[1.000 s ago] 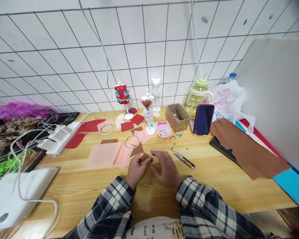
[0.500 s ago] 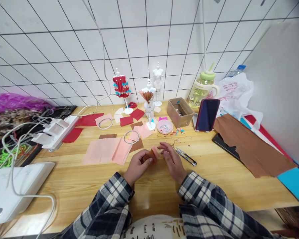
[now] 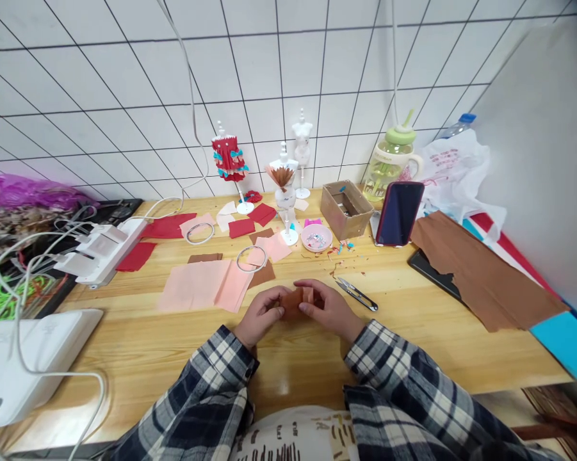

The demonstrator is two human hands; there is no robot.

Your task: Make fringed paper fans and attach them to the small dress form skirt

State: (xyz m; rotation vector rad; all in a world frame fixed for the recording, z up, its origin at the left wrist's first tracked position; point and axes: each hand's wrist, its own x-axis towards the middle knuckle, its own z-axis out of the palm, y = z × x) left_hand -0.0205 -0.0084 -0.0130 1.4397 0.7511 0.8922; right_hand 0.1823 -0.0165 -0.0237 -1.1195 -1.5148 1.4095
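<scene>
A small piece of brown crepe paper point(image 3: 292, 303), with a pink layer showing at its right edge, is stretched between my two hands just above the table. My left hand point(image 3: 263, 315) pinches its left side between thumb and fingers. On the right side, my right hand point(image 3: 330, 310) grips it with the thumb in front and fingers behind. Thread snips point(image 3: 358, 295) lie just right of my right hand. Pink paper sheets point(image 3: 196, 285) lie beyond my left hand, and a silver ring point(image 3: 251, 248) rests over more paper pieces. A small white dress form point(image 3: 285, 200) wears a pleated brown fan.
Behind stand a dress form in red paper point(image 3: 229, 160) and a bare one point(image 3: 302, 144). A bead dish point(image 3: 317, 248), cardboard box point(image 3: 346, 221), phone point(image 3: 399, 214) and jug point(image 3: 389, 169) are toward the right. A power strip point(image 3: 108, 253) and cables are left; brown paper point(image 3: 485, 275) lies right.
My right hand has closed in on the paper and now grips its right side. The paper has turned to show a broader brown face. The view has shifted slightly.
</scene>
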